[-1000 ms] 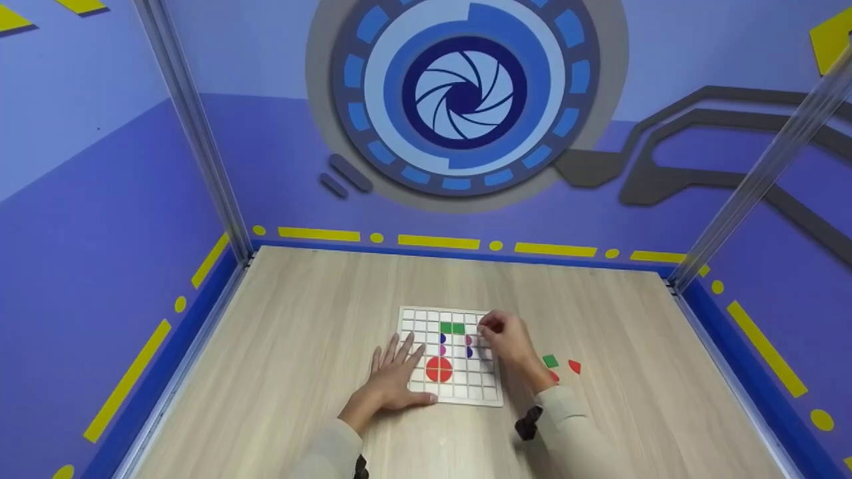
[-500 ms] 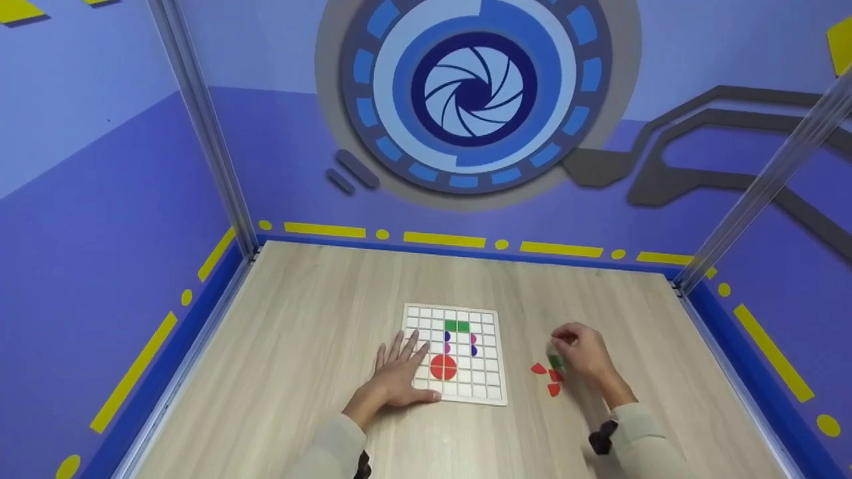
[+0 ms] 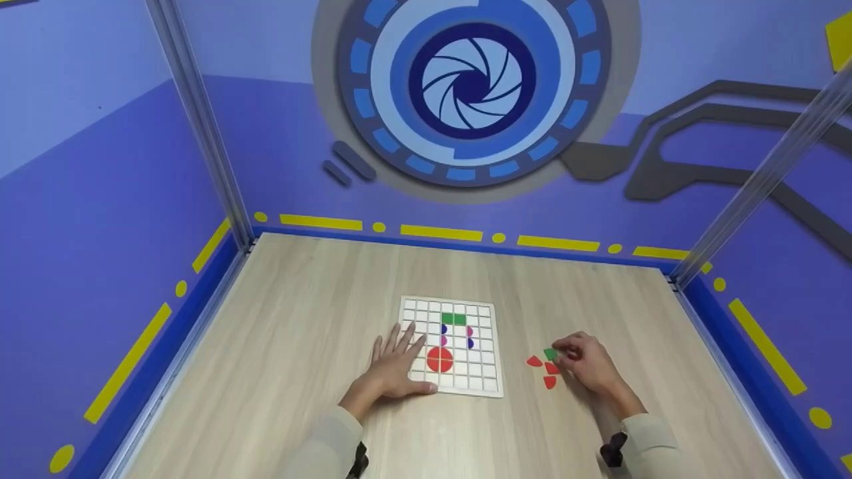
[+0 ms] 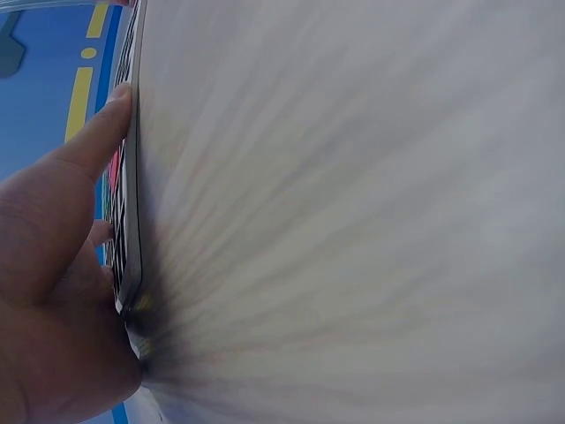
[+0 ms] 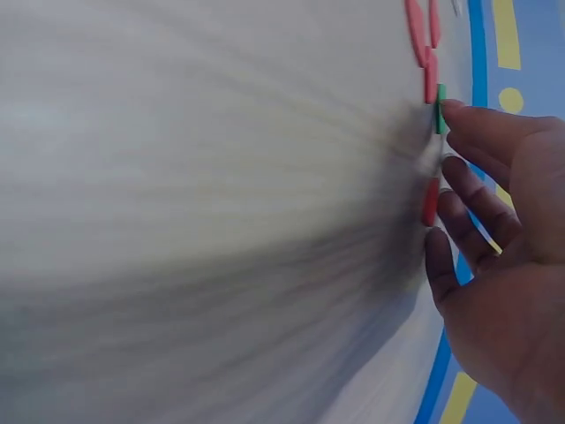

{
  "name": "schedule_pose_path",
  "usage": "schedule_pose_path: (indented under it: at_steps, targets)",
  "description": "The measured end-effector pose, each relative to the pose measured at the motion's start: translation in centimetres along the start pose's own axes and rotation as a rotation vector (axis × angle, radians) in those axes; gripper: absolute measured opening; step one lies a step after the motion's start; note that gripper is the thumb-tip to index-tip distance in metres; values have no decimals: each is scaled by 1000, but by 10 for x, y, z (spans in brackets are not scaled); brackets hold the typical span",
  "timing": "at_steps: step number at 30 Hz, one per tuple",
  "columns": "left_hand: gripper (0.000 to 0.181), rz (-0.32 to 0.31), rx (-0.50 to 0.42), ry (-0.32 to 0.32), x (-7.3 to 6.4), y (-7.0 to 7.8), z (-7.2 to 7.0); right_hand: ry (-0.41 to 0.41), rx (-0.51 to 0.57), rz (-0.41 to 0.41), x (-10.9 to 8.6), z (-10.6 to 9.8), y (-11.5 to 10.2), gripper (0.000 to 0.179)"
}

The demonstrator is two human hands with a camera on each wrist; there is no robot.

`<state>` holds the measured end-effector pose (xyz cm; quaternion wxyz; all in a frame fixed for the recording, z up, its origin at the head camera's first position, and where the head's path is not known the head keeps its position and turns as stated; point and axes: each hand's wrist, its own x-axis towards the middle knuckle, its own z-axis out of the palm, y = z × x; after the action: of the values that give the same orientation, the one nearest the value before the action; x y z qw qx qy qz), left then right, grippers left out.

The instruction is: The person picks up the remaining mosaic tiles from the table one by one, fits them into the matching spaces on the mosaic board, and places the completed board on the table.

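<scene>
My left hand (image 3: pixel 393 372) rests with fingers spread on the left side of a white gridded board (image 3: pixel 489 372). Its thumb lies along the board's near edge, which also shows in the left wrist view. On the board sit two green squares (image 3: pixel 454 319), a red circle (image 3: pixel 439 360) of quarter pieces, and small purple and pink half-circles (image 3: pixel 470 330). Right of the board, my right hand (image 3: pixel 591 362) touches a loose green tile (image 3: pixel 550 354) with its fingertips. In the right wrist view, another red piece (image 5: pixel 430 203) lies below the fingers of that hand.
Loose red quarter pieces (image 3: pixel 550 382) lie between the board and my right hand. The wooden tabletop (image 3: pixel 319 299) is bordered by blue walls (image 3: pixel 279 159) at the back and sides, with metal posts at the back corners.
My right hand has moved from the board's upper right corner to the loose pieces on the right, then lowered to the green tile. The left hand has stayed on the board.
</scene>
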<state>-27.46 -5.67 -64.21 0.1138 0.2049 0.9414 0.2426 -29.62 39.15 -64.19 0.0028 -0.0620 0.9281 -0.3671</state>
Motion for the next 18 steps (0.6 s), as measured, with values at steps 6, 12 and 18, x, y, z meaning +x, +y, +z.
schedule_pose_path:
  at_steps: [6,12,18]
  targets:
    - [109,-9,3,-4,-1,-2,0,6,1,-18,1,6,3,26]
    - [110,-11,-7,2,-2,-1,-1,1,18,-10,1,5,1,22]
    - [110,-7,1,-1,0,-1,-3,9,8,-8,3,4,-4,22]
